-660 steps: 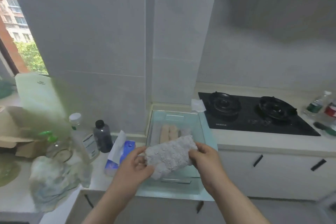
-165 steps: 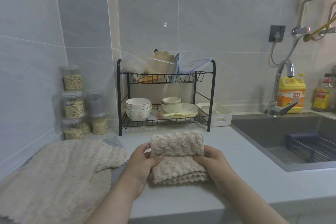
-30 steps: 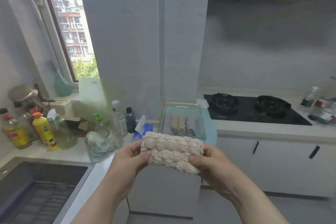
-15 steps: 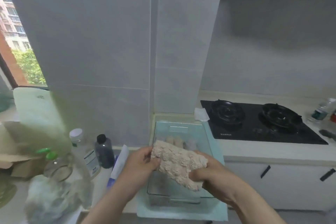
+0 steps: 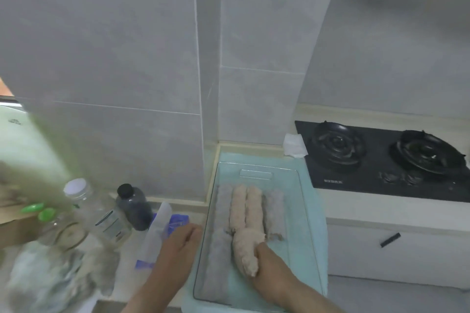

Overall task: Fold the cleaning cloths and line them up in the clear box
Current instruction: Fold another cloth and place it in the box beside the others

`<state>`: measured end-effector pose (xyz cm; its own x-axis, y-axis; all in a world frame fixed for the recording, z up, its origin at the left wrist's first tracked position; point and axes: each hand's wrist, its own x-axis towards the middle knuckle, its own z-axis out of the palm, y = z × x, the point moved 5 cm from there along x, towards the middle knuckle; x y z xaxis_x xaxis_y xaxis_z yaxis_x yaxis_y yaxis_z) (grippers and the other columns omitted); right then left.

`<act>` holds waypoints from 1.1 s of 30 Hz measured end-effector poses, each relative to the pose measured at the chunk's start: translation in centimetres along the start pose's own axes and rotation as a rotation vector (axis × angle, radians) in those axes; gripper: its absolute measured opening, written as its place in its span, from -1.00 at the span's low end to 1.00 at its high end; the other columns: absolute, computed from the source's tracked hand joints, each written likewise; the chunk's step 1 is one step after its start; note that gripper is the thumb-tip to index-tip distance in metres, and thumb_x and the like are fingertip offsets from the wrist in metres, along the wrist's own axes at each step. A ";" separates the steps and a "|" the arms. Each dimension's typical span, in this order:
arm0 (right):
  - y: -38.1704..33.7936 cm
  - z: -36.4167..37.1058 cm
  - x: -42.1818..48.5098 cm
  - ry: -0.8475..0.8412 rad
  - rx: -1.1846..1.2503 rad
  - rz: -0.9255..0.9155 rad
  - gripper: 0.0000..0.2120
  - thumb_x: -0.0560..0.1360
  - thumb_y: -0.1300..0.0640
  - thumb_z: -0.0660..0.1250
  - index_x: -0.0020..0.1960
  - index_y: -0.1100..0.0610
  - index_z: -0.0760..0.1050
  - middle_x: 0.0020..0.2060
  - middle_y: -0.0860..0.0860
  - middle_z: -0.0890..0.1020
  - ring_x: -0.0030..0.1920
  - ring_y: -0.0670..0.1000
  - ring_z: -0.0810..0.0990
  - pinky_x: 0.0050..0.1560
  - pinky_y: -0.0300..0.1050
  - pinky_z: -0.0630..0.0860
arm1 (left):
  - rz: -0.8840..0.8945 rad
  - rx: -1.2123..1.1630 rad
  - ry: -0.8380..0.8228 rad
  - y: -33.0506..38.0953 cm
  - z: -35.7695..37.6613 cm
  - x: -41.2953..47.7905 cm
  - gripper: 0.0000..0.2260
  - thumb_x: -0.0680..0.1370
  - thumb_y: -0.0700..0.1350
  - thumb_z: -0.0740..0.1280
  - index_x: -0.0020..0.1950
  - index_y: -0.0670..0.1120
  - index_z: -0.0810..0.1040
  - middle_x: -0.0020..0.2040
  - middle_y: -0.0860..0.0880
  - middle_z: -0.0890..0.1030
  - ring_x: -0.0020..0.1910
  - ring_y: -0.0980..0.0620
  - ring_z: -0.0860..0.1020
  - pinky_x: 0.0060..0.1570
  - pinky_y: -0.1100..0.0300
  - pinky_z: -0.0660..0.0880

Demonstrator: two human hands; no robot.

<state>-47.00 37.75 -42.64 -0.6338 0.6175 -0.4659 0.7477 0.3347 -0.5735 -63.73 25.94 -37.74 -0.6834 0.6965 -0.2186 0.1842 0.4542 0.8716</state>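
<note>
The clear box point(image 5: 306, 213) stands on a pale teal mat on the counter corner. Inside, folded cloths stand on edge in a row: a grey one point(image 5: 219, 221) at the left, two beige ones point(image 5: 244, 204) in the middle, a grey one point(image 5: 275, 207) at the right. My right hand point(image 5: 270, 265) is inside the box, gripping a folded beige cloth point(image 5: 244, 249) set down at the near end of the beige pair. My left hand point(image 5: 178, 246) rests outside against the box's left wall, holding nothing.
Left of the box lie a blue tissue pack point(image 5: 162, 231), a dark bottle point(image 5: 133, 207), a clear white-capped bottle point(image 5: 98, 211) and a crumpled rag point(image 5: 50, 282). A black gas hob point(image 5: 381, 160) is at the right, with a white tissue point(image 5: 293, 145) by its corner.
Half a second ago both hands held the folded beige cloth above the box. Now my right hand has lowered it into the box, and my left hand has let go and moved to the box's left side.
</note>
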 end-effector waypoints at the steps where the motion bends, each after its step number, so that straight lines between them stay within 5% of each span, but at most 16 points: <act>1: -0.1 0.6 0.3 -0.070 -0.005 -0.006 -0.73 0.49 0.14 0.29 0.16 0.06 0.32 -0.01 -0.05 0.43 -0.03 -0.08 0.43 -0.14 -0.37 0.37 | -0.044 -0.045 -0.022 -0.3 0.4 -0.1 -0.79 0.64 -0.09 0.18 -0.17 0.00 0.51 -0.20 0.10 0.53 -0.13 0.06 0.52 -0.04 0.25 0.43; 3: -0.9 1.7 0.6 -0.239 0.014 -0.015 -0.69 0.46 0.15 0.35 0.09 0.00 0.27 -0.04 -0.04 0.41 -0.05 -0.05 0.41 -0.18 -0.41 0.34 | -0.082 -0.108 -0.044 -0.3 0.9 -0.4 -0.78 0.65 -0.04 0.13 -0.11 0.12 0.51 -0.08 0.17 0.55 0.01 0.10 0.53 0.05 0.20 0.47; 6: -1.1 3.1 1.2 -0.413 0.240 0.163 -0.85 0.35 0.15 0.33 -0.15 -0.03 0.39 -0.24 -0.08 0.47 -0.26 -0.10 0.41 -0.24 -0.28 0.39 | -0.113 -0.181 -0.038 0.3 0.8 -0.5 -0.75 0.66 -0.02 0.05 -0.09 0.14 0.49 -0.05 0.17 0.55 -0.02 0.18 0.51 -0.13 0.37 0.40; 9: -0.1 3.3 2.7 -0.275 0.639 0.424 -0.95 0.41 0.18 0.25 -0.16 0.09 0.48 -0.42 -0.05 0.55 -0.41 -0.07 0.50 -0.34 -0.22 0.49 | -0.163 -0.245 -0.049 -0.3 0.8 -0.1 -0.71 0.66 0.00 0.04 -0.02 0.02 0.54 -0.02 0.05 0.59 0.03 0.04 0.55 -0.05 0.23 0.46; 12: 0.4 3.7 3.9 -0.237 0.731 0.480 -0.70 0.49 0.26 0.11 0.20 0.17 0.41 -0.10 0.11 0.65 -0.25 0.07 0.68 -0.20 0.07 0.65 | -0.214 -0.316 -0.048 -0.8 0.9 0.3 -0.71 0.65 -0.02 0.05 0.02 -0.05 0.55 0.00 -0.01 0.59 0.00 0.03 0.55 -0.07 0.18 0.48; 15: -0.2 4.6 4.2 -0.302 0.805 0.489 -0.56 0.44 0.33 0.03 0.24 0.09 0.42 0.02 0.12 0.68 -0.05 0.13 0.70 -0.08 0.29 0.61 | -0.337 -0.454 -0.054 -0.6 1.3 1.0 -0.76 0.65 -0.03 0.10 0.10 -0.12 0.50 -0.05 -0.04 0.55 -0.09 0.03 0.52 -0.19 0.20 0.45; 18: -1.1 5.2 4.5 -0.297 0.905 0.507 -0.55 0.51 0.36 -0.01 0.15 -0.04 0.47 0.01 0.06 0.70 0.03 0.13 0.67 0.01 0.25 0.59 | -0.458 -0.564 -0.122 -0.1 1.3 1.2 -0.77 0.64 -0.06 0.13 0.09 -0.18 0.48 -0.12 -0.07 0.52 -0.14 -0.01 0.49 -0.16 0.16 0.44; 21: -1.3 5.8 5.1 -0.292 0.997 0.481 -0.47 0.51 0.36 0.00 0.27 -0.12 0.44 0.06 0.05 0.68 0.10 0.13 0.64 0.13 0.23 0.55 | -0.449 -0.609 -0.164 -0.2 1.1 1.2 -0.73 0.65 -0.04 0.08 0.11 -0.18 0.48 -0.08 -0.08 0.53 -0.11 -0.02 0.50 0.01 0.07 0.46; 24: -1.4 5.5 5.2 -0.294 0.801 0.470 -0.42 0.50 0.30 0.05 0.44 -0.14 0.26 0.22 0.02 0.58 0.19 0.09 0.57 0.22 0.10 0.53 | -0.412 -0.619 -0.162 -0.8 0.9 1.0 -0.69 0.66 -0.01 0.03 0.10 -0.15 0.50 -0.04 -0.06 0.55 -0.07 0.00 0.51 -0.06 0.17 0.46; 26: -1.3 4.9 5.1 -0.255 0.650 0.450 -0.47 0.58 0.24 0.04 0.53 0.02 0.11 0.36 0.01 0.43 0.26 0.04 0.48 0.29 -0.04 0.45 | -0.394 -0.611 -0.162 -1.1 0.9 0.8 -0.69 0.66 -0.02 0.02 0.11 -0.12 0.51 0.00 -0.04 0.55 -0.06 0.04 0.52 -0.08 0.21 0.47; 27: -1.2 4.7 5.0 -0.244 0.639 0.464 -0.54 0.60 0.24 0.03 0.50 0.14 0.18 0.29 0.05 0.46 0.17 0.02 0.51 0.20 -0.10 0.48 | -0.393 -0.610 -0.168 -1.2 0.9 0.7 -0.69 0.66 -0.01 0.03 0.12 -0.12 0.51 0.01 -0.05 0.56 -0.05 0.04 0.52 -0.08 0.22 0.47; 29: -0.8 4.9 4.5 -0.281 0.610 0.524 -0.77 0.62 0.26 0.03 0.11 0.23 0.45 -0.09 0.07 0.54 -0.19 -0.02 0.52 -0.14 -0.18 0.52 | -0.401 -0.614 -0.179 -1.4 0.8 0.8 -0.65 0.66 0.02 0.00 0.14 -0.12 0.50 0.02 -0.05 0.55 -0.05 0.05 0.52 -0.07 0.21 0.47; 31: -0.6 4.7 3.5 -0.306 0.629 0.613 -0.76 0.61 0.20 0.03 -0.13 0.16 0.43 -0.23 0.08 0.53 -0.25 0.03 0.51 -0.09 -0.10 0.53 | -0.413 -0.615 -0.194 -1.5 0.7 0.9 -0.63 0.66 0.03 -0.02 0.15 -0.13 0.49 0.02 -0.05 0.55 -0.06 0.05 0.51 -0.07 0.20 0.47; 33: -0.9 5.0 2.8 -0.331 0.718 0.665 -0.78 0.58 0.21 0.06 -0.13 0.18 0.46 -0.22 0.12 0.59 -0.20 0.08 0.57 -0.06 -0.01 0.51 | -0.414 -0.625 -0.197 -1.6 0.7 1.1 -0.63 0.66 0.03 -0.03 0.14 -0.13 0.50 0.02 -0.05 0.56 -0.06 0.06 0.52 -0.11 0.21 0.47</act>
<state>-50.38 35.61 -46.78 -0.2394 0.2589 -0.9358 0.7412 -0.5738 -0.3484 -64.28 26.42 -39.71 -0.4604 0.6508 -0.6037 -0.5315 0.3426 0.7747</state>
